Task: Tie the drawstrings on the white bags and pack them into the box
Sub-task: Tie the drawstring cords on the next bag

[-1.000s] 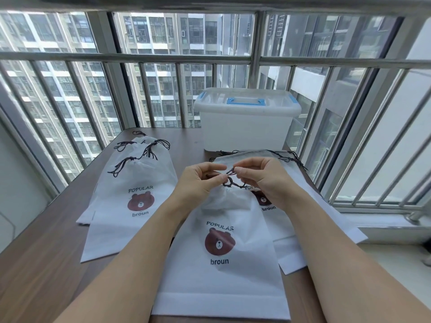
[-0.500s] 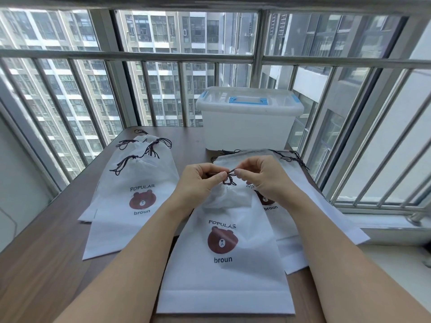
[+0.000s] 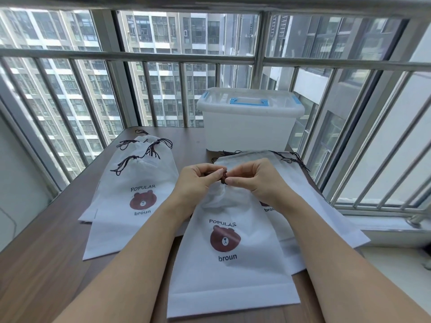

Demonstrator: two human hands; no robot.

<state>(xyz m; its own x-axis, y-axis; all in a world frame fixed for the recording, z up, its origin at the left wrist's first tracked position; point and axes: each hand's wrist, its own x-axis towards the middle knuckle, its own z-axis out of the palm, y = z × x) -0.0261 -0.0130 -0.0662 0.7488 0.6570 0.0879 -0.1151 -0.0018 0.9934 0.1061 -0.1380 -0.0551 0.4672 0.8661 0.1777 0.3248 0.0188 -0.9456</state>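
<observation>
A white drawstring bag [image 3: 231,264] with a brown bear print lies in front of me, its neck gathered. Both hands meet at that neck: my left hand [image 3: 198,180] and my right hand [image 3: 256,180] pinch the dark drawstring [image 3: 224,177] between their fingertips. To the left lies a pile of white bags [image 3: 130,197] with gathered necks and dark cords. Under my right hand lies another pile of flat white bags [image 3: 310,206]. A translucent white box [image 3: 249,127] with a shut lid and blue handle stands at the back.
All of this rests on a brown wooden table [image 3: 46,264]. Metal window railings [image 3: 163,54] run close behind the box and along the right side. A white sill [image 3: 384,229] lies to the right of the table.
My fingertips have drawn closer together at the bag's neck, and the loop of drawstring seen between them has shrunk to a small dark bunch.
</observation>
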